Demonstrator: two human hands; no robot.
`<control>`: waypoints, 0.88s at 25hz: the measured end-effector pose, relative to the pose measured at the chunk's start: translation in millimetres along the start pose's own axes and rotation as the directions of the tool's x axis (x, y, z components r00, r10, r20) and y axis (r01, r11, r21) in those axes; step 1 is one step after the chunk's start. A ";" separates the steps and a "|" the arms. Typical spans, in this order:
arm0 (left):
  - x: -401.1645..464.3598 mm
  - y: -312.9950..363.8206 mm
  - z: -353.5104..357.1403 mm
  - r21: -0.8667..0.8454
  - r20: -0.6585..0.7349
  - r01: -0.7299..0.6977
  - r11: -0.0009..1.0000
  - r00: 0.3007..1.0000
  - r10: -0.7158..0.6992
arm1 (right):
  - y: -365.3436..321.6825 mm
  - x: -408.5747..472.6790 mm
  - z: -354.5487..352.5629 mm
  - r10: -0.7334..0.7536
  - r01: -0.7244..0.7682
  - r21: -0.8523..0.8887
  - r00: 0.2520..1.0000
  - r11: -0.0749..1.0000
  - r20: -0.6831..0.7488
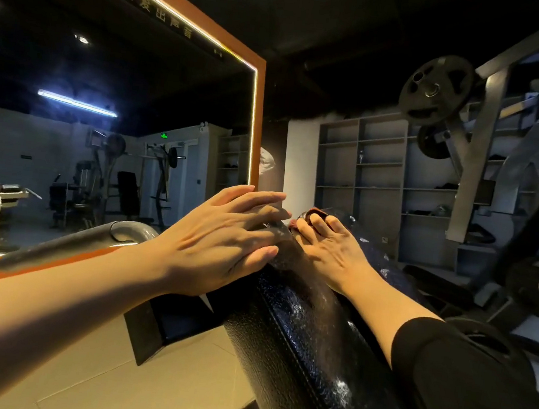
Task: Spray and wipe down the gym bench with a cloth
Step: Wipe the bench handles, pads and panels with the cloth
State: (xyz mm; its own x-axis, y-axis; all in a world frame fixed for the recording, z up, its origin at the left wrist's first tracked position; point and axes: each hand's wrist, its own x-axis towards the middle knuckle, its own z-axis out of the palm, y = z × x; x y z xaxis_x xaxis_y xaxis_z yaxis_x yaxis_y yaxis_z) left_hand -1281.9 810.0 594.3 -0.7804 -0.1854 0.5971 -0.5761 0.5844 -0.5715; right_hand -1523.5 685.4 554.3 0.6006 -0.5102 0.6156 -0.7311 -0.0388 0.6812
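The black padded gym bench (304, 354) rises from the lower middle toward the centre, its textured surface glistening with wet streaks. My right hand (330, 249) lies near the top of the pad, fingers pressing a dark reddish cloth (314, 217) against it; only a small part of the cloth shows past the fingertips. My left hand (223, 236) rests flat on the left edge of the pad just beside the right hand, fingers straight and holding nothing. No spray bottle is in view.
A large orange-framed mirror (256, 107) stands close on the left, with a grey metal bar (80, 242) in front of it. A plate-loaded machine (493, 136) with weight plates (435, 88) stands at right, shelves (374, 169) behind. Tiled floor (124, 380) lies below left.
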 end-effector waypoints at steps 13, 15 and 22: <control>2.7 10.5 -2.9 -0.016 0.022 0.024 1.000 0.999 -0.023 | 7.1 -49.3 6.2 -0.026 0.011 -0.046 0.941 0.999 -0.339; 0.3 9.0 -3.6 -0.031 0.018 0.033 0.999 0.999 -0.033 | 7.1 -25.0 5.5 -0.001 -0.011 -0.034 0.946 0.999 -0.324; -0.6 7.6 -6.9 -0.028 0.067 0.060 0.998 0.996 -0.058 | 2.4 7.6 12.4 -0.151 0.154 0.035 0.985 0.987 -0.088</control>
State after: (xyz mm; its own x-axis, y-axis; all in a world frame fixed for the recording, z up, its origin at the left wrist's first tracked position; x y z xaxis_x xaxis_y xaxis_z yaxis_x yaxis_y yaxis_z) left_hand -1284.2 820.0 593.5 -0.7599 -0.2713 0.5907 -0.6151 0.5940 -0.5184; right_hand -1524.7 670.8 555.8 0.7301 -0.4212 0.5381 -0.6404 -0.1467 0.7539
